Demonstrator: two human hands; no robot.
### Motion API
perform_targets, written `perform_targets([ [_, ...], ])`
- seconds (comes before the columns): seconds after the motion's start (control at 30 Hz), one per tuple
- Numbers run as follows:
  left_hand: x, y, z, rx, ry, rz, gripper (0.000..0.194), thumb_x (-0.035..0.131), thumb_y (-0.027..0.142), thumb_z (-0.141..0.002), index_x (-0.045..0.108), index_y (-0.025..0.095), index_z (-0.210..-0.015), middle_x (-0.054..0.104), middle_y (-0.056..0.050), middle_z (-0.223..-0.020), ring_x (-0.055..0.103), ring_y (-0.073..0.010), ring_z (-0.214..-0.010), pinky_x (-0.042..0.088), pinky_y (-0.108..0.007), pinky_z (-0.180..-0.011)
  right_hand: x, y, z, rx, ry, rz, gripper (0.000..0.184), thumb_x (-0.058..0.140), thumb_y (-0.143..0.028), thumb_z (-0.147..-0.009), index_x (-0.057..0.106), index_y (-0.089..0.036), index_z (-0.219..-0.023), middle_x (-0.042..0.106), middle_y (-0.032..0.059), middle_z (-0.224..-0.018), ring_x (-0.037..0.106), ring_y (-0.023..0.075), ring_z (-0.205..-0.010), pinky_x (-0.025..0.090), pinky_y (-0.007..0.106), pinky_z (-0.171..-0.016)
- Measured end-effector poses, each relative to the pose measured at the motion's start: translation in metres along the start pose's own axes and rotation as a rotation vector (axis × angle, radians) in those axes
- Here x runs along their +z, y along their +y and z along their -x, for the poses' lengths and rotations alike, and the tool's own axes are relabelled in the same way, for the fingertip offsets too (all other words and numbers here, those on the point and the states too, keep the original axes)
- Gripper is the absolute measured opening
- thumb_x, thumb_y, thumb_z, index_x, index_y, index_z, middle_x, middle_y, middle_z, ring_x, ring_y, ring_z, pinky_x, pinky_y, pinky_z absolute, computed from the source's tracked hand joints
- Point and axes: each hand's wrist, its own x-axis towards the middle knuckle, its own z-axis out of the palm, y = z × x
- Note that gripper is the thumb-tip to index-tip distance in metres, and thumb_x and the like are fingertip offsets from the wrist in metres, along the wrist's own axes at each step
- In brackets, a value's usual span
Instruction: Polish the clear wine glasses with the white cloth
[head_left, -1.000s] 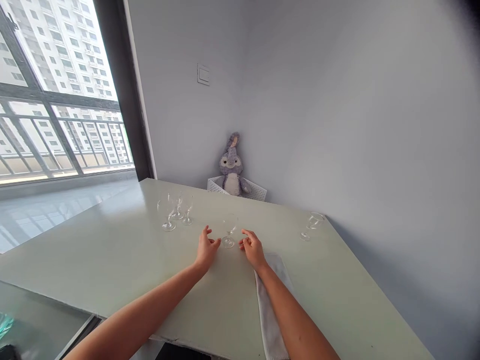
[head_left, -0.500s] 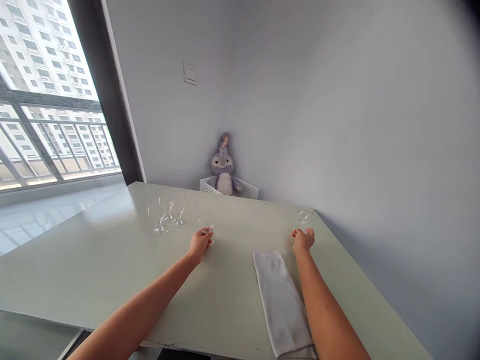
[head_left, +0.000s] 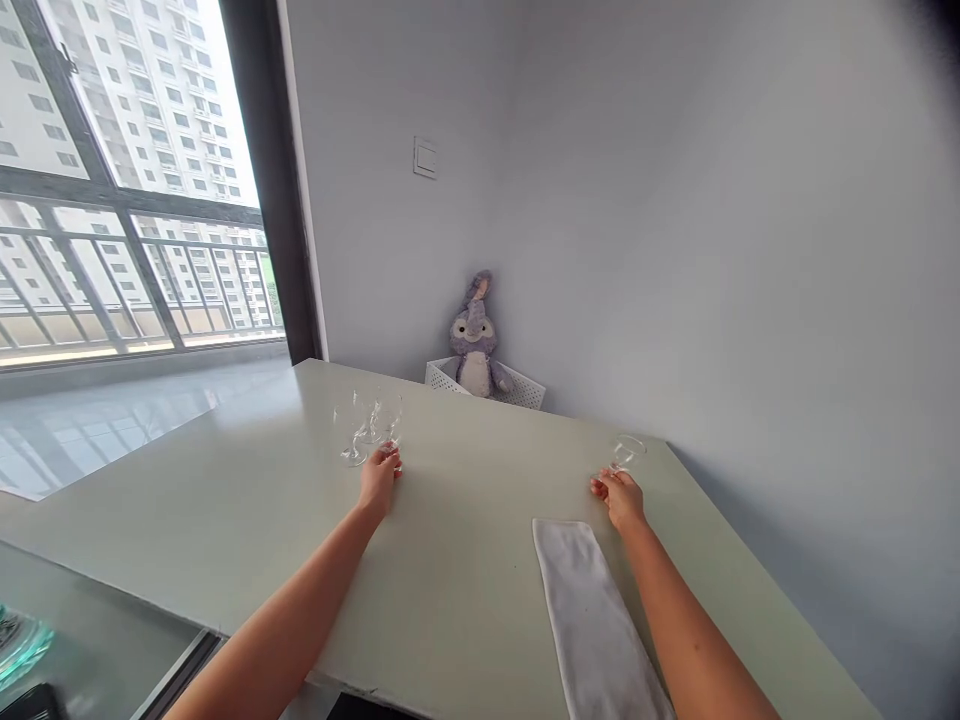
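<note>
My left hand [head_left: 381,480] is closed around the lower part of a clear stemmed glass [head_left: 390,408], close beside the group on the left. Several similar glasses, one of them the nearest stemmed glass [head_left: 352,440], stand upright there and partly overlap it. Over on the right, my right hand [head_left: 621,497] has its fingers closed at the stem of another stemmed glass [head_left: 630,449]. That glass leans, its bowl to the right of the fingertips. In front of this hand, a folded grey-white cloth [head_left: 592,610] lies flat, partly covered by my right forearm.
The pale table [head_left: 465,540] ends near a wall corner. Behind it a purple plush toy [head_left: 474,345] sits in a white perforated basket [head_left: 525,390]. A window stands at the left. A teal glass object [head_left: 26,640] and a dark item sit lower left.
My left hand has carried its glass leftward, up against the other glasses. My right hand's fingers have closed at the right glass's stem. The view has turned slightly left.
</note>
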Motion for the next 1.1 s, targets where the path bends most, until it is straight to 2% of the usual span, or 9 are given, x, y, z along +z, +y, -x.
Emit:
perform_targets([
  [0.23, -0.002, 0.002, -0.005, 0.010, 0.067, 0.011, 0.027, 0.058, 0.022, -0.060, 0.054, 0.020, -0.087, 0.053, -0.002, -0.090, 0.053, -0.0077, -0.066, 0.045, -0.023, -0.062, 0.026, 0.004, 0.027, 0.022, -0.113, 0.032, 0.034, 0.066, -0.020, -0.051, 0.052, -0.017, -0.082, 0.058, -0.0026, -0.077, 0.056, 0.0064, -0.053, 0.049, 0.017, -0.047],
  [0.43, -0.004, 0.004, 0.000, -0.001, 0.171, -0.018, 0.039, 0.060, 0.023, -0.062, 0.047, 0.023, -0.099, 0.047, -0.004, -0.100, 0.054, -0.0086, -0.065, 0.043, -0.025, -0.062, 0.061, 0.002, 0.069, 0.069, -0.311, 0.097, 0.027, 0.063, -0.020, -0.058, 0.054, -0.016, -0.084, 0.060, 0.0022, -0.084, 0.057, 0.0081, -0.057, 0.050, 0.019, -0.051],
  [0.6, -0.002, 0.006, 0.021, 0.033, 0.285, -0.001, 0.040, 0.053, 0.026, -0.069, 0.038, 0.025, -0.105, 0.042, -0.004, -0.100, 0.051, -0.0091, -0.073, 0.043, -0.024, -0.063, 0.088, -0.001, 0.111, 0.109, -0.508, 0.162, 0.030, 0.062, -0.018, -0.062, 0.056, -0.016, -0.092, 0.061, 0.0052, -0.095, 0.060, 0.0102, -0.062, 0.051, 0.023, -0.056],
  [0.7, 0.007, 0.008, 0.039, 0.109, 0.247, -0.022, 0.035, 0.053, 0.026, -0.068, 0.042, 0.025, -0.102, 0.044, -0.002, -0.095, 0.048, -0.0093, -0.074, 0.042, -0.023, -0.064, 0.091, -0.007, 0.133, 0.102, -0.654, 0.284, 0.048, 0.063, -0.022, -0.065, 0.052, -0.018, -0.112, 0.063, 0.0030, -0.087, 0.060, 0.0116, -0.061, 0.052, 0.029, -0.064],
  [0.8, 0.018, 0.007, 0.056, 0.213, 0.055, -0.177, 0.032, 0.053, 0.026, -0.068, 0.047, 0.023, -0.099, 0.047, -0.001, -0.093, 0.048, -0.0094, -0.069, 0.042, -0.023, -0.061, 0.077, -0.023, 0.153, -0.099, -0.740, 0.512, 0.056, 0.054, -0.028, -0.074, 0.039, -0.019, -0.128, 0.064, 0.0020, -0.085, 0.060, 0.0120, -0.067, 0.049, 0.032, -0.074],
  [0.9, 0.024, -0.001, 0.066, 0.265, -0.180, -0.347, 0.035, 0.052, 0.026, -0.067, 0.049, 0.022, -0.102, 0.050, -0.004, -0.100, 0.052, -0.0106, -0.069, 0.044, -0.025, -0.061, 0.044, -0.042, 0.171, -0.343, -0.736, 0.692, 0.042, 0.043, -0.031, -0.081, 0.047, -0.023, -0.122, 0.060, 0.0049, -0.104, 0.059, 0.0145, -0.080, 0.048, 0.030, -0.074],
  [0.97, 0.027, -0.008, 0.069, 0.281, -0.295, -0.410, 0.039, 0.053, 0.026, -0.066, 0.050, 0.022, -0.105, 0.051, -0.005, -0.105, 0.054, -0.0113, -0.071, 0.045, -0.025, -0.063, 0.015, -0.049, 0.184, -0.471, -0.727, 0.859, 0.037, 0.038, -0.032, -0.084, 0.053, -0.023, -0.117, 0.056, 0.0064, -0.116, 0.056, 0.0183, -0.096, 0.046, 0.033, -0.081],
  [1.03, 0.030, -0.012, 0.069, 0.290, -0.360, -0.459, 0.045, 0.055, 0.027, -0.065, 0.050, 0.023, -0.109, 0.053, -0.005, -0.107, 0.056, -0.0111, -0.071, 0.046, -0.025, -0.065, -0.015, -0.047, 0.198, -0.564, -0.700, 1.064, 0.040, 0.038, -0.037, -0.085, 0.054, -0.021, -0.118, 0.048, 0.0077, -0.128, 0.043, 0.0234, -0.117, 0.037, 0.039, -0.096],
  [1.1, 0.037, -0.011, 0.068, 0.267, -0.390, -0.511, 0.052, 0.059, 0.030, -0.063, 0.050, 0.025, -0.114, 0.057, -0.004, -0.101, 0.055, -0.0105, -0.066, 0.045, -0.025, -0.063, -0.040, -0.035, 0.212, -0.586, -0.706, 1.230, 0.049, 0.039, -0.045, -0.084, 0.046, -0.022, -0.127, 0.034, 0.0069, -0.139, 0.026, 0.0274, -0.128, 0.028, 0.045, -0.103],
])
